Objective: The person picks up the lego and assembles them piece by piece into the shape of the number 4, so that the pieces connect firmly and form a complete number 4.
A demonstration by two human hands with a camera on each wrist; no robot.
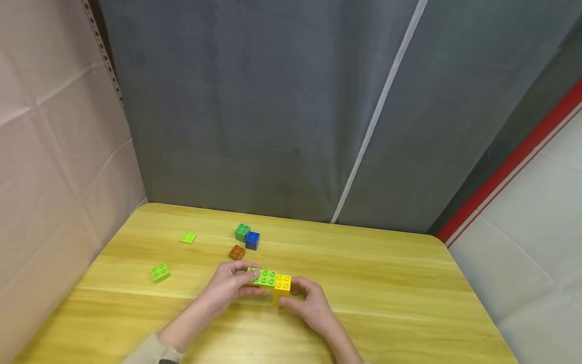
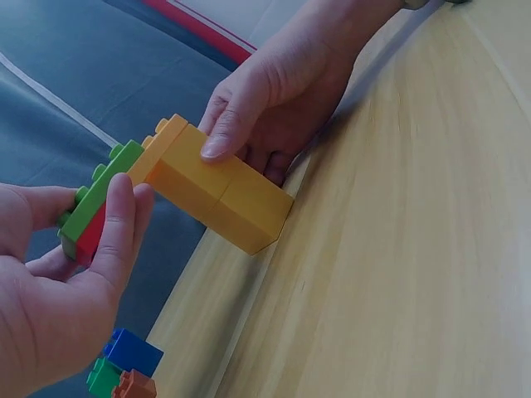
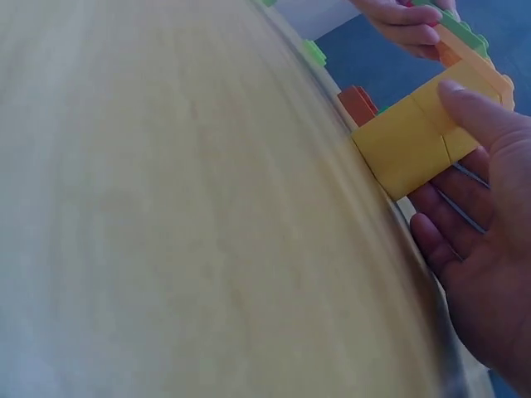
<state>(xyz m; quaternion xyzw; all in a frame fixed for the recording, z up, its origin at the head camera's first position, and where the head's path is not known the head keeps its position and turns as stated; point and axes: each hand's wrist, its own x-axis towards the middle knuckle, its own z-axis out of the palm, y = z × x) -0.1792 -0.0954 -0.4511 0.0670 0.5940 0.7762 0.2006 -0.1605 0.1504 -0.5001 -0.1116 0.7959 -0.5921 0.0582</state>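
Observation:
A toy building-brick assembly is held between both hands. Its upright part is a stack of yellow bricks (image 2: 220, 186), topped by a thinner yellow-orange layer with studs. Joined at the top and jutting toward the left hand is a lime green piece (image 1: 268, 277) with a red piece (image 2: 89, 236) under it. My left hand (image 1: 227, 284) pinches this green and red end between thumb and fingers. My right hand (image 1: 313, 303) grips the yellow stack, its thumb (image 3: 477, 108) flat on one face and fingers behind. In the left wrist view the stack's lower end is close over the wooden table.
Beyond the left hand, a dark green brick (image 1: 242, 232), a blue brick (image 1: 252, 241) and a brown-orange brick (image 1: 237, 252) sit close together. Farther left lie a flat lime piece (image 1: 188, 237) and a lime brick (image 1: 160, 273). A grey curtain (image 1: 273, 111) hangs behind the table (image 1: 386, 283).

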